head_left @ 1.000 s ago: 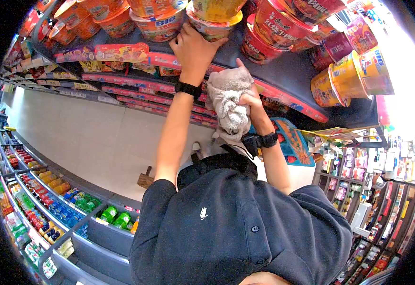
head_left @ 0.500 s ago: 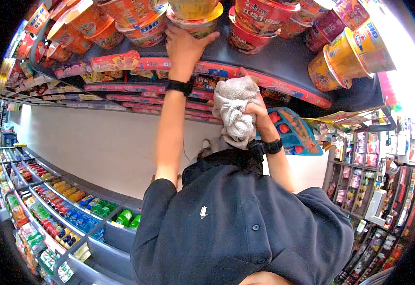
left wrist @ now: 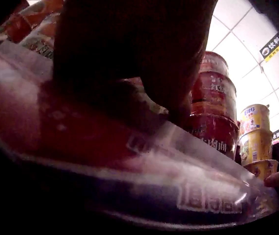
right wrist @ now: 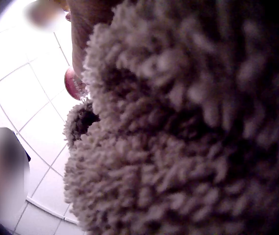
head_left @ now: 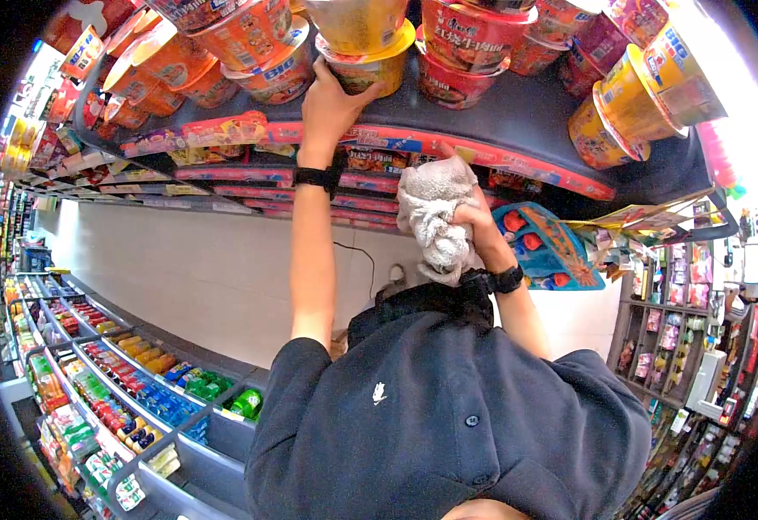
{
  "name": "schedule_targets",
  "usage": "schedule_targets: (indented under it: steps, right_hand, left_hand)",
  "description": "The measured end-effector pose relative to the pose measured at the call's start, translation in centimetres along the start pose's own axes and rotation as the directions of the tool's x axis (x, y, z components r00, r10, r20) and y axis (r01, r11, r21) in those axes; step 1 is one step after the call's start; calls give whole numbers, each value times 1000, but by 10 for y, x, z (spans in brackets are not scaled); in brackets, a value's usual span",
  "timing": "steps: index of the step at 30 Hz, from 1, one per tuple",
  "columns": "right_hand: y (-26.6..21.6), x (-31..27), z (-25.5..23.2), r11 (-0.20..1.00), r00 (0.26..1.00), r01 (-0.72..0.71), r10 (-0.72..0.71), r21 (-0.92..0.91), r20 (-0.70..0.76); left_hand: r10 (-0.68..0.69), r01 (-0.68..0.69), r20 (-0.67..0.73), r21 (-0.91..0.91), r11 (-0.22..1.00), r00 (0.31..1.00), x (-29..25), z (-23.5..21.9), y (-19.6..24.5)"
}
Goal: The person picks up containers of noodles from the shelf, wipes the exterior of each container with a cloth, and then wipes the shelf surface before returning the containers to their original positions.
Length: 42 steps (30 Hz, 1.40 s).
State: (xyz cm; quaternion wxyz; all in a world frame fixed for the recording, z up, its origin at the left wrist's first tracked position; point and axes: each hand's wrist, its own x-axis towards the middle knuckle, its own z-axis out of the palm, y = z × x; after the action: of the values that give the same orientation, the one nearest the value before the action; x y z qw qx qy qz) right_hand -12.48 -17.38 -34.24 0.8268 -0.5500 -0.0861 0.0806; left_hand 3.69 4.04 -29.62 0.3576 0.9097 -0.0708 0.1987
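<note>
Along the dark shelf [head_left: 517,117], the left hand [head_left: 328,111], thumb and fingers apart, gripped the yellow tub [head_left: 389,71], probably steadying its stack; the right hand [head_left: 483,229] clamped its fingers on bunched cloth [head_left: 431,195].

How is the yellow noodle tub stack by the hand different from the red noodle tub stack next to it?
The yellow stack has yellow rims, while the red stack has red ones. The left hand grips the bottom tub of the yellow stack, but no hand touches the red stack. Both are noodle tubs piled up on the same dark shelf.
</note>
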Motion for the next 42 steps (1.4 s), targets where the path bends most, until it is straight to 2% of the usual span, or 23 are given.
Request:
schedule_targets:
  steps: [4, 6, 7, 9, 10, 11, 13, 15, 16, 17, 19, 20, 22, 24, 26, 28, 31, 32, 34, 35, 38, 41, 42]
  right_hand:
    - [0, 1, -3, 1000, 1000, 12, -12, -16, 4]
    - [-5, 7, -3, 999, 999, 33, -32, -25, 16]
    - [-7, 8, -3, 999, 999, 40, -39, -35, 26]
    - [-13, 21, -2, 994, 994, 94, -90, -59, 69]
    - [-19, 29, 2, 994, 995, 85, -82, -69, 55]
    - [-23, 39, 8, 994, 996, 78, -75, -77, 43]
    - [-25, 64, 9, 979, 994, 104, -99, -174, 35]
    - [-39, 80, 20, 963, 992, 130, -127, -234, 28]
    - [-40, 89, 22, 975, 997, 80, -74, -206, 37]
    - [-40, 97, 23, 984, 999, 23, -15, -176, 48]
    - [-41, 109, 34, 984, 998, 34, -25, -175, 55]
    - [-42, 112, 36, 982, 997, 44, -32, -182, 68]
    - [-38, 117, 34, 982, 997, 54, -42, -181, 71]
    - [-18, 126, 23, 986, 997, 50, -40, -159, 63]
    - [-26, 117, 26, 989, 991, 83, -70, -119, 115]
    - [-17, 119, 18, 990, 981, 110, -93, -92, 169]
    - [-21, 101, 21, 989, 988, 85, -67, -121, 142]
    - [-20, 97, 20, 995, 989, 28, -14, -98, 145]
    - [-16, 92, 20, 992, 987, 85, -72, -92, 143]
    - [-15, 89, 21, 986, 983, 139, -127, -90, 135]
    - [-27, 85, 29, 993, 988, 70, -55, -96, 147]
    - [-32, 87, 39, 986, 988, 68, -46, -151, 144]
    - [-32, 89, 41, 986, 990, 78, -59, -146, 125]
  left_hand:
    - [48, -48, -2, -62, 997, 999, -7, -3, 1]
    - [154, -199, -298, -129, 971, 942, -15, -14, 21]
    - [150, -227, -314, -225, 948, 938, -16, -31, 39]
    - [277, -320, -388, -50, 946, 879, 4, -47, 52]
    - [176, -208, -260, -100, 973, 949, 13, -52, 57]
    - [143, -174, -107, -381, 908, 984, 22, -50, 58]
    - [300, -345, -220, -202, 917, 928, 39, -17, 27]
    - [268, -337, -340, -162, 927, 901, 31, -6, 31]
    - [136, -235, -311, -308, 922, 941, 24, -13, 46]
    - [142, -236, -303, -304, 923, 942, 31, -12, 41]
    - [209, -327, -356, -313, 892, 911, 53, -12, 35]
    - [235, -346, -304, -389, 854, 923, 58, -11, 36]
    - [236, -343, -322, -334, 878, 917, 62, -11, 39]
    - [235, -334, -338, -274, 902, 911, 59, -20, 42]
    - [71, -234, -338, -473, 850, 939, 44, -41, 50]
    - [130, -326, -450, -393, 860, 884, 34, -69, 41]
    - [173, -428, -493, -471, 771, 853, 13, -107, 58]
    - [175, -428, -493, -466, 774, 852, 11, -109, 58]
    - [131, -431, -557, -451, 782, 820, 9, -112, 57]
    - [133, -433, -560, -446, 784, 818, 9, -111, 57]
    - [87, -243, -314, -503, 830, 945, 22, -100, 48]
    - [194, -301, -329, -314, 900, 924, 34, -64, 54]
    - [261, -369, -327, -330, 869, 908, 42, -48, 44]
